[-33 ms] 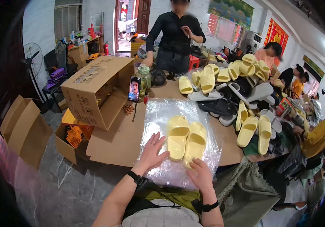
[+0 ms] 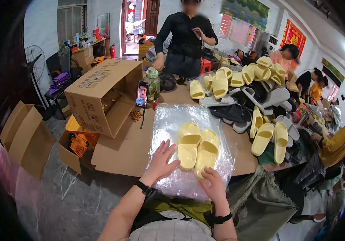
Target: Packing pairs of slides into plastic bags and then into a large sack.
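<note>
1. Pale yellow all over, the pair lies side by side on clear plastic [image 2: 166, 120], near the table's front edge: left slipper [image 2: 188, 154] and right slipper [image 2: 207, 154], toes pointing away from the person, heels toward them.
2. Left hand [image 2: 161, 162] is spread and free of any grip, its palm down over the plastic, its thumb just beside the left slipper.
3. Right hand [image 2: 213, 184] has its fingers loosely bent at the right slipper's heel; whether they pinch it cannot be told.
4. Each slipper is smooth and thick-soled, with one broad strap across the front and an open heel. Light gleams softly on the straps, and the footbeds look a shade deeper inside.
5. Beneath them the plastic is shiny and creased, spread over brown cardboard [image 2: 116, 154].
6. Beyond its far left corner stand a phone [image 2: 142, 94], upright with its screen lit, and a greenish jar [image 2: 153, 84]; small brown beads [image 2: 135, 116] lie near the phone.
7. Left of these, a box [image 2: 90, 96] rests on its side, its open end toward the phone.
8. Rightward rises a pile [image 2: 261, 96] of yellow, grey and black slippers.
9. Across the table stands a co-worker [image 2: 185, 38] in black, one hand near the jar's lid.
</note>
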### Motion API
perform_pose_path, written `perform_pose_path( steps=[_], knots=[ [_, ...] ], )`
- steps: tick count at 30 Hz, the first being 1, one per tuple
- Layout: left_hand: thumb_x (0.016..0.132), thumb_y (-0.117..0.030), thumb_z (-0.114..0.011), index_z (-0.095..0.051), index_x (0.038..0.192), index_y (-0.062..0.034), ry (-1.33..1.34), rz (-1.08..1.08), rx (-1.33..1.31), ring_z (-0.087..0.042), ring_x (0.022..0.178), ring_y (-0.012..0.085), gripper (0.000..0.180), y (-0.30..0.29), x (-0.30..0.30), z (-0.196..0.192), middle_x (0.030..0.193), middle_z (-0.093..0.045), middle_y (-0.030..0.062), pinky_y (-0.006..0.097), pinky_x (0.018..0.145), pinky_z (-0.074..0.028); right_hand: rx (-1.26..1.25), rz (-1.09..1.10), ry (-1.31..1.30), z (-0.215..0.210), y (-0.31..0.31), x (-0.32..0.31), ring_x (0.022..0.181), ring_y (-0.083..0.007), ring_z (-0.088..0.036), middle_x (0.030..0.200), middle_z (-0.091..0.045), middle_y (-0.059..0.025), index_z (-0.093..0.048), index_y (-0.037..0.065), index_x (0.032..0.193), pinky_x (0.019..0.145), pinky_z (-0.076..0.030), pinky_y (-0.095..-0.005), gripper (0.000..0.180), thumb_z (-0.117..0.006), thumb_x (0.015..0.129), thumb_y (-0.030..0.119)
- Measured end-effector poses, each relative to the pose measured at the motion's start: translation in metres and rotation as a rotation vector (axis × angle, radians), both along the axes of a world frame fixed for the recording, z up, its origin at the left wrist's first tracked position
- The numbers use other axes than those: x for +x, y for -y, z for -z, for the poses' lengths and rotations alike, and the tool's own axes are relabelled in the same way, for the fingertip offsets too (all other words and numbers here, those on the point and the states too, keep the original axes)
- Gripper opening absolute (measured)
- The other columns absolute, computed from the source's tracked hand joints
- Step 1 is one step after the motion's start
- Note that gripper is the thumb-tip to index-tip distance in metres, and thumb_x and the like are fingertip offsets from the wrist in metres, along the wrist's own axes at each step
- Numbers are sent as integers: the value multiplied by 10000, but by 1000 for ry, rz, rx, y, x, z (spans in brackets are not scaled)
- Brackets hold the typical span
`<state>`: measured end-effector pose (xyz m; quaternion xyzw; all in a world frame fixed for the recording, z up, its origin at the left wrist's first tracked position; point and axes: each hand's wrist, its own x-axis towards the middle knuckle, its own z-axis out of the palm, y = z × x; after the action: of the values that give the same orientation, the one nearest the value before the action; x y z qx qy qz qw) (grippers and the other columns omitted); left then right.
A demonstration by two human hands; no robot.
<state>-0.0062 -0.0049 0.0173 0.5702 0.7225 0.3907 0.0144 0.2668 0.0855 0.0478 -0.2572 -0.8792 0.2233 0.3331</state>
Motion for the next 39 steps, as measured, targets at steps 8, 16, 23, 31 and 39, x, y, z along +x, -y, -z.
perform_pose_path(
  steps=[8, 16, 23, 31, 39],
  knots=[
    [887, -512, -660, -476, 1480, -81, -21, -18, -39, -272, 1480, 439, 756, 0, 1, 7, 1578, -333, 271, 492, 1188, -284, 15, 141, 51, -32, -18, -23, 935, -325, -664, 976, -719, -105, -735, 60, 1013, 802, -535, -397, 249, -758, 854, 251],
    [886, -519, -661, -493, 1479, -110, -79, -7, -73, -277, 1476, 446, 740, -1, 2, 5, 1567, -354, 272, 490, 1188, -284, 30, 307, 159, -21, -81, -104, 792, -355, -696, 861, -716, -164, -726, 36, 957, 724, -559, -418, 408, -732, 861, 433],
    [856, -559, -673, -445, 1516, -140, -116, -19, -69, -261, 1481, 452, 814, 0, 0, 11, 1590, -345, 228, 515, 1192, -259, 104, 417, 293, 5, -90, -142, 756, -367, -704, 791, -714, -179, -703, 60, 888, 685, -554, -472, 369, -674, 878, 427],
    [868, -479, -707, -284, 1566, -47, -69, -5, -32, -257, 1486, 447, 924, 2, 4, 4, 1599, -269, 293, 498, 1196, -251, -7, 456, 212, 16, -79, -130, 748, -400, -685, 773, -696, -189, -661, 57, 889, 705, -528, -519, 336, -644, 908, 392],
    [912, -489, -650, -285, 1539, 15, -94, 16, 4, -278, 1464, 473, 883, 1, -3, 15, 1568, -310, 313, 508, 1191, -251, -81, 463, 225, 7, -50, -77, 788, -389, -663, 834, -679, -174, -597, 34, 886, 706, -497, -506, 344, -630, 949, 370]
  ],
)
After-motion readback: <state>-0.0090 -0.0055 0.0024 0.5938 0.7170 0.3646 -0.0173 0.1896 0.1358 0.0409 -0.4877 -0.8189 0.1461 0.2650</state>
